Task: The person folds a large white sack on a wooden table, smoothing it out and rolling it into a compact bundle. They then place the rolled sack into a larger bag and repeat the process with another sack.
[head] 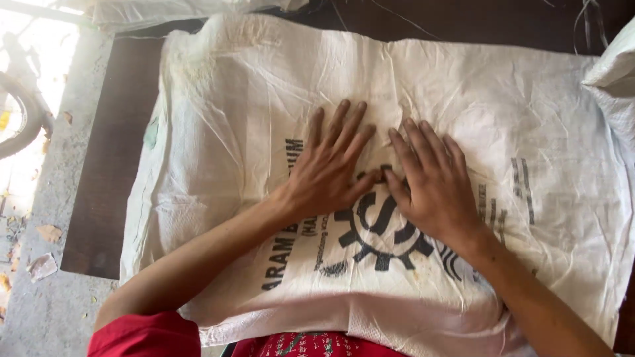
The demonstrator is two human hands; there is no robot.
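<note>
A large white woven sack (251, 112) with black print lies flat across a dark board (112, 158). My left hand (331, 168) presses palm down on the middle of the sack, fingers spread and pointing away from me. My right hand (430, 182) lies flat beside it, thumbs almost touching, over a black gear-shaped mark. Neither hand holds anything. Red sleeves show at the bottom edge.
A grey concrete floor (46, 291) with scraps of debris runs along the left. Part of a dark wheel (23, 125) shows at the far left. Another white sack (612, 73) sits at the right edge, and more white sacking at the top.
</note>
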